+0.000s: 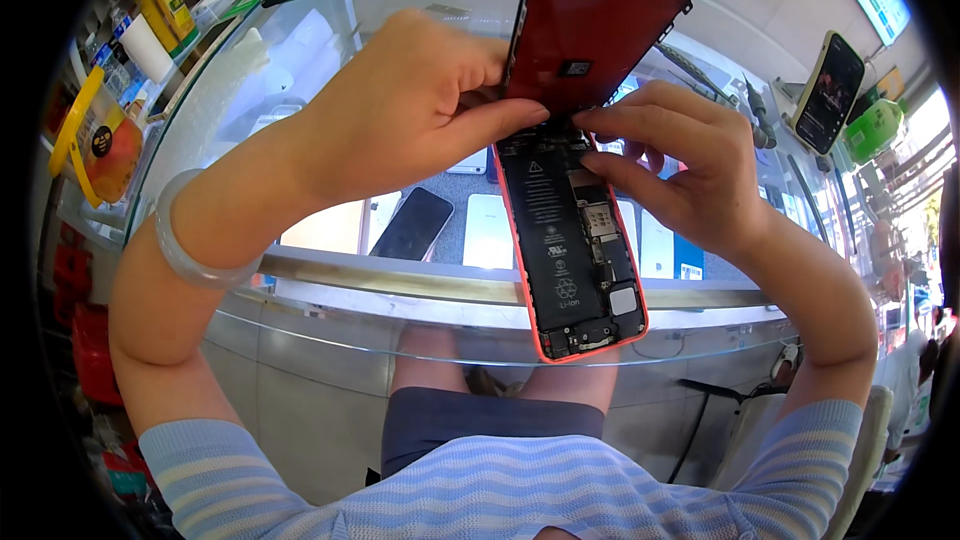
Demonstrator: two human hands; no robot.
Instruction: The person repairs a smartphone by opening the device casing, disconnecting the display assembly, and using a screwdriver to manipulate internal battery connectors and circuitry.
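Note:
An opened red-framed phone body [560, 240] is tilted over the glass counter edge, black battery and inner parts showing. Its screen assembly [595, 30] stands raised at the top end, red-backed inner side toward me. My left hand [400, 110] is closed on the screen assembly, thumb across its lower edge, other fingers partly hidden behind it. A pale bangle [185, 240] circles that forearm. My right hand [700, 165] has curled fingertips on the phone's top right, by the join with the screen, gripping there; what exactly is between the fingertips is too small to tell.
Under the counter glass [400, 291] lie several phones [410, 225]. At the right stand a propped phone [825, 90], green bottle [870, 130] and tools [760, 110]. Left are a yellow-handled container [100, 135], can [160, 5] and white roll [145, 50]. A chair [860, 410] is at lower right.

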